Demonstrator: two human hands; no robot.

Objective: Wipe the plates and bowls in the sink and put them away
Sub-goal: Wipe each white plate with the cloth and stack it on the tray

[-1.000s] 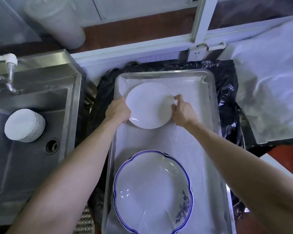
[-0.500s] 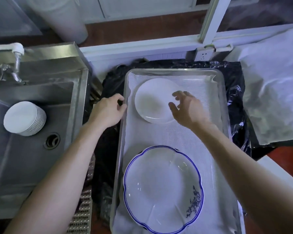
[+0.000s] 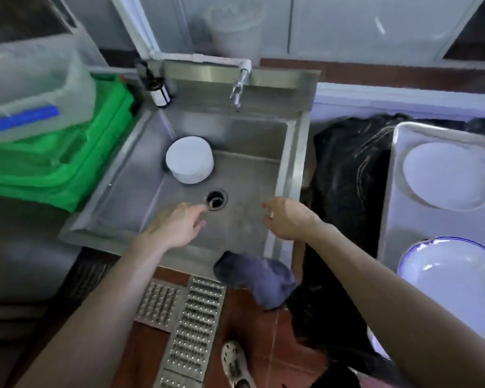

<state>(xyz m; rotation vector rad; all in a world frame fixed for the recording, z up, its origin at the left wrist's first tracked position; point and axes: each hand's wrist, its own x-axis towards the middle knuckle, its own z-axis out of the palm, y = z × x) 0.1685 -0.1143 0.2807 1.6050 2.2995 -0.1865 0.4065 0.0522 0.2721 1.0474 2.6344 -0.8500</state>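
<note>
Both hands over sink, holding nothing: left hand fingers straight, right hand fingers seemingly loosely curled, blurred. Plate stack beyond drain.

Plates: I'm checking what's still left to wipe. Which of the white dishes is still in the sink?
The stack of small white plates behind the drain. The single white plate and the blue-rimmed bowl already lie in the cloth-lined tray on the right.

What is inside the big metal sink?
Inside the sink sits a stack of white plates near the back, and a round drain. Both empty hands, left and right, hover over it. The stack hides whatever lies beneath it.
</note>
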